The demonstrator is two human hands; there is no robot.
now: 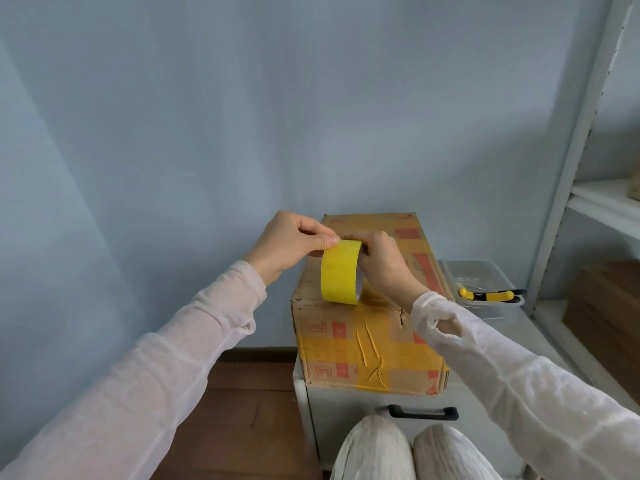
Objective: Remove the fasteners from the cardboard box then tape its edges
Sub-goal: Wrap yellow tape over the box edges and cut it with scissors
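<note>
A long cardboard box (374, 344) with red print and strips of yellow tape lies on a grey cabinet. A roll of yellow tape (341, 273) stands on edge on the box's top, near its front left corner. My right hand (382, 263) grips the roll from the right side. My left hand (294, 245) pinches the tape's loose end at the top of the roll between thumb and fingers. A small metal fastener (402, 315) sticks out at the box's right front edge, next to my right sleeve.
A clear plastic tub (485, 282) stands right of the box, with a yellow and black tool (488, 295) across its rim. The grey cabinet (349, 414) has a black drawer handle. A metal shelf rack (575, 161) rises on the right. My knees are at the bottom.
</note>
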